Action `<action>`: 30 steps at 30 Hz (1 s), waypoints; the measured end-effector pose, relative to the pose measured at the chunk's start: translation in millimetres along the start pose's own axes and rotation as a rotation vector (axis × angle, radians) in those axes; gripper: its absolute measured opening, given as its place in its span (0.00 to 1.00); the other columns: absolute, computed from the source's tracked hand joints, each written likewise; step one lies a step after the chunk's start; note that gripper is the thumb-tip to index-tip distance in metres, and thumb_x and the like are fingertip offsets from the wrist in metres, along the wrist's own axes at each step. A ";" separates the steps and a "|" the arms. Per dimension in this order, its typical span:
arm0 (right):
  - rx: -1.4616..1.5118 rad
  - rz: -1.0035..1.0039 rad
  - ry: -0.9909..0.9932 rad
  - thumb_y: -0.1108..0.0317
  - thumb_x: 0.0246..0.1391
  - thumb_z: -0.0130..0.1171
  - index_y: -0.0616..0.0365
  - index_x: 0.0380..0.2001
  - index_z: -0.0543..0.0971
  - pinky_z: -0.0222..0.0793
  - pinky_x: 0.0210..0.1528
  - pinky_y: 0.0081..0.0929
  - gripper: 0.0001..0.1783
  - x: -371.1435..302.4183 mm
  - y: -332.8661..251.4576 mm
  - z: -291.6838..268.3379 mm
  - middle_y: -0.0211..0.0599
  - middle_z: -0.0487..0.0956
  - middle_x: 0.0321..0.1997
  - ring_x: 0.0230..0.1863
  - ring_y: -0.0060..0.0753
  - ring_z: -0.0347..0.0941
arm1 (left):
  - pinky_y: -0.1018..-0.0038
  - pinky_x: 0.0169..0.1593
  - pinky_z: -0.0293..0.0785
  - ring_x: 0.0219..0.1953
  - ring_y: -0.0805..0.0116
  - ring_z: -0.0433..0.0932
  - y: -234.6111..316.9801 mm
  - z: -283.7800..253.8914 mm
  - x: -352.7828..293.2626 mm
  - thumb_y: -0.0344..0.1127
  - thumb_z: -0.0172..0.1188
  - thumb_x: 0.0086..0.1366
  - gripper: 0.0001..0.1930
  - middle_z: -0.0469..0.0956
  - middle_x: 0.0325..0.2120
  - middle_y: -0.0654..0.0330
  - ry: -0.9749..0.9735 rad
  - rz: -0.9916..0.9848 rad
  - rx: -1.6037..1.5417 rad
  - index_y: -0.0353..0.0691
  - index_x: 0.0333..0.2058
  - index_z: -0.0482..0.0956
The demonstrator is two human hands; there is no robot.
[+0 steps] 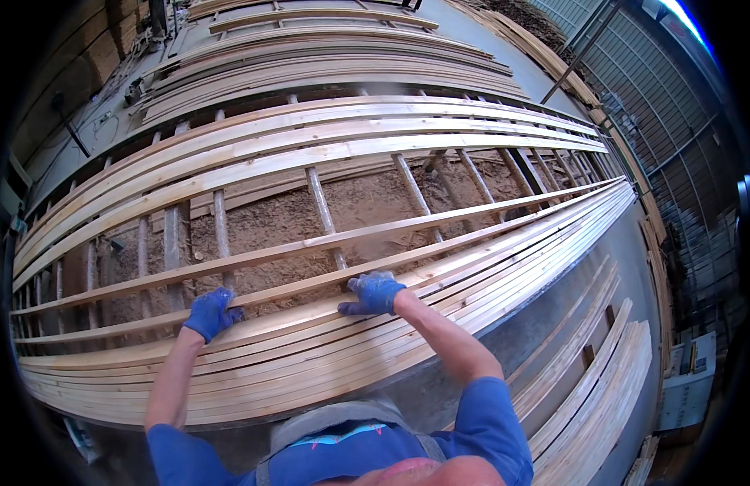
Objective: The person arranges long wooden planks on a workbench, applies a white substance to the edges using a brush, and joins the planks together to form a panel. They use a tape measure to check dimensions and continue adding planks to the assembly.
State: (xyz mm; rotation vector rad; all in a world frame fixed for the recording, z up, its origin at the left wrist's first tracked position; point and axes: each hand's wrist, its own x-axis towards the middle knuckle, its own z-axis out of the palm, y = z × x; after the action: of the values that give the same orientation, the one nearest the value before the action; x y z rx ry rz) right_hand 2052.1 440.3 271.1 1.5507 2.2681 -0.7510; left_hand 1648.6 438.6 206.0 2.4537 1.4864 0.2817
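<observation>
Both my hands wear blue gloves and rest on one long, narrow wooden strip (pixel 286 289) that crosses the rack from left to right. My left hand (pixel 211 314) is closed around it left of centre. To the right, my right hand (pixel 372 293) grips the same strip, its fingers curled over the edge and partly hidden. Just beyond lies another loose strip (pixel 334 240), which neither hand touches. Nearer to me, a row of pale boards (pixel 310 364) lies side by side under my forearms.
Metal crossbars (pixel 320 206) span the rack above sawdust (pixel 363 194). Several long boards (pixel 310 155) lie across its far side. More lumber (pixel 334 61) is laid out behind. At the lower right, boards (pixel 590 405) sit on the floor, near a white box (pixel 687 385).
</observation>
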 end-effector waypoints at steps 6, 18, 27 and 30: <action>0.085 -0.003 -0.126 0.26 0.43 0.54 0.58 0.57 0.71 0.66 0.59 0.38 0.50 13.8 21.3 -2.9 0.51 0.74 0.56 0.58 0.48 0.71 | 0.55 0.36 0.74 0.33 0.46 0.78 -7.3 2.0 12.2 0.45 0.66 0.52 0.13 0.78 0.28 0.48 -0.036 -0.024 0.044 0.42 0.29 0.78; -0.269 -0.213 0.069 0.42 0.45 0.63 0.50 0.29 0.83 0.73 0.40 0.45 0.22 9.8 10.7 -21.0 0.44 0.82 0.36 0.39 0.48 0.79 | 0.55 0.38 0.74 0.34 0.47 0.78 -11.0 -22.9 29.7 0.44 0.64 0.54 0.11 0.79 0.28 0.50 -0.097 -0.018 0.052 0.43 0.27 0.78; 0.117 -0.177 0.559 0.56 0.51 0.56 0.52 0.22 0.79 0.69 0.32 0.48 0.13 -34.8 17.0 27.2 0.43 0.77 0.28 0.30 0.51 0.75 | 0.58 0.37 0.75 0.33 0.47 0.78 8.0 -13.8 21.6 0.39 0.66 0.51 0.10 0.79 0.28 0.49 -0.050 -0.018 -0.071 0.42 0.29 0.79; 0.090 -0.129 0.671 0.56 0.51 0.56 0.52 0.22 0.79 0.69 0.33 0.47 0.13 -42.0 17.4 54.9 0.43 0.77 0.28 0.32 0.50 0.75 | 0.59 0.37 0.75 0.33 0.47 0.78 2.3 -7.0 17.8 0.39 0.68 0.49 0.12 0.79 0.28 0.49 -0.074 -0.035 0.018 0.41 0.29 0.79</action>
State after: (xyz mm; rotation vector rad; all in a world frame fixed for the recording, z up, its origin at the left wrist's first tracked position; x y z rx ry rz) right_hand 2081.3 381.6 243.0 1.9302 2.8528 -0.3942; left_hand 1656.6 454.2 214.0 2.4218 1.5062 0.1699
